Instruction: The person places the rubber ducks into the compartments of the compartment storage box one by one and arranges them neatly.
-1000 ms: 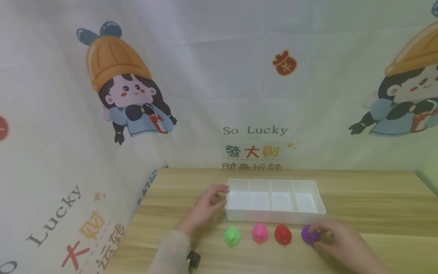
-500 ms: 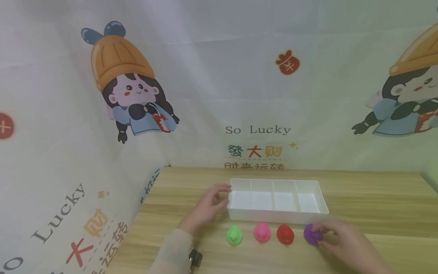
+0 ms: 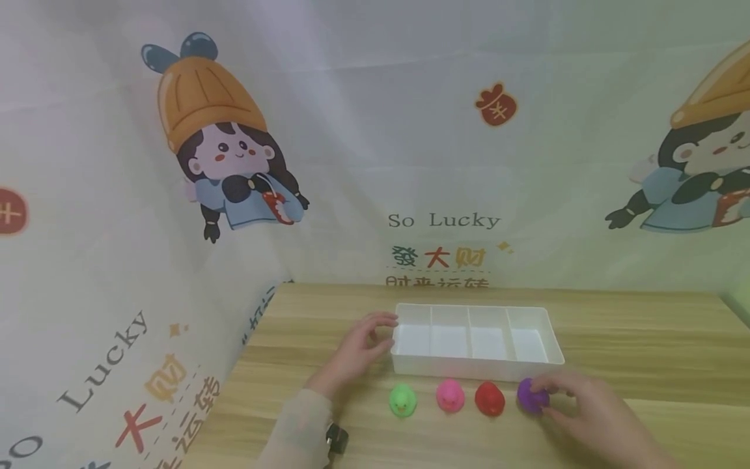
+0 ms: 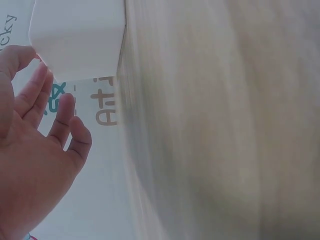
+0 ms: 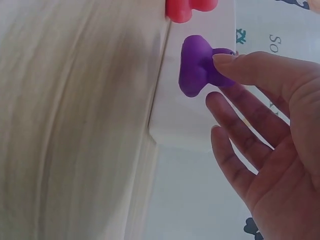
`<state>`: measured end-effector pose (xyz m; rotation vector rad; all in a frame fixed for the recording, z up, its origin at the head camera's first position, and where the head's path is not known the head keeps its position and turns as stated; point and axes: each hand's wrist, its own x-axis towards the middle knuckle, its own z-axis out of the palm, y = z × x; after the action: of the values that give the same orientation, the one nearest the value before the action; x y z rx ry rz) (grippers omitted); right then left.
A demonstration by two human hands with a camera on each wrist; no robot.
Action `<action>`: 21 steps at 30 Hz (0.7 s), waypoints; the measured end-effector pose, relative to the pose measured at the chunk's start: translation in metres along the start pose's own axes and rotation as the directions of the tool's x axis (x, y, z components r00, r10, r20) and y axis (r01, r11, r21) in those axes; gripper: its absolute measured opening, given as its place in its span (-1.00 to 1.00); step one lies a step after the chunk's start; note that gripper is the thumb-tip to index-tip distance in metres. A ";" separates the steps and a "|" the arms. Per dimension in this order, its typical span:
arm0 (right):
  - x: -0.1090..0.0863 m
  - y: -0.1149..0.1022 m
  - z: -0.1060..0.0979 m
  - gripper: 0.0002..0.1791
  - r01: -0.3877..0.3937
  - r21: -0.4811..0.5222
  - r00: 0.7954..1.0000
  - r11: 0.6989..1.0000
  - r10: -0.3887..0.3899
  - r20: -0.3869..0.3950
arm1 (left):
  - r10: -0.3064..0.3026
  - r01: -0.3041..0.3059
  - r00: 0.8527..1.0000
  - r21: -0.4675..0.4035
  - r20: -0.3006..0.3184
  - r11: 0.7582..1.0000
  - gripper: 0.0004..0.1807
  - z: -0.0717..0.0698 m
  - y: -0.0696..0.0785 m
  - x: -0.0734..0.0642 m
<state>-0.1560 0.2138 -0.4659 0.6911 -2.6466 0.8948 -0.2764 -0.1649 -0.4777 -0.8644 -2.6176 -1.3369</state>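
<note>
My right hand (image 3: 597, 410) pinches a purple rubber duck (image 5: 194, 67) between thumb and index finger, the other fingers spread loosely. In the right wrist view its base stands a little off the tabletop, in front of a white tray (image 3: 474, 369) with several compartments. My left hand (image 3: 360, 352) rests its fingertips at the tray's left end, fingers relaxed; the left wrist view has them at the rim's corner. Along the tray's front lie a green duck (image 3: 403, 400), a pink duck (image 3: 450, 396) and a red duck (image 3: 489, 398), in a row left of the purple one.
The wooden table (image 3: 638, 339) meets a printed cloth backdrop (image 3: 351, 143) behind and to the left. Beside my left sleeve (image 3: 299, 430) a small black object (image 3: 336, 438) shows. The tray stands between the ducks and the table's back edge.
The purple duck has risen slightly and shifted a little left towards the red one, in my right hand's pinch. My left hand stays at the tray; the head view has shifted slightly.
</note>
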 end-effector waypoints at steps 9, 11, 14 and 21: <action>0.003 -0.008 -0.001 -0.52 0.059 0.026 0.998 0.998 -0.058 -0.017 | 0.022 -0.022 1.000 -0.036 -0.012 0.999 -0.67 -0.006 0.027 -0.004; 0.005 -0.011 -0.003 -0.51 0.069 0.037 0.998 0.997 -0.069 -0.016 | 0.021 -0.021 1.000 -0.043 -0.009 0.999 -0.68 -0.007 0.033 -0.004; 0.007 -0.014 -0.005 -0.51 0.060 0.055 0.998 0.997 -0.059 -0.007 | 0.020 -0.020 1.000 -0.046 -0.003 0.999 -0.68 -0.007 0.031 -0.004; 0.014 -0.017 -0.007 -0.51 0.154 0.040 0.987 0.987 -0.152 -0.058 | 0.022 -0.023 0.999 0.020 0.025 1.000 -0.65 -0.001 0.004 0.000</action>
<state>-0.1588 0.2011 -0.4467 0.8550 -2.4933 0.9174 -0.2747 -0.1641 -0.4742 -0.9105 -2.6265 -1.3010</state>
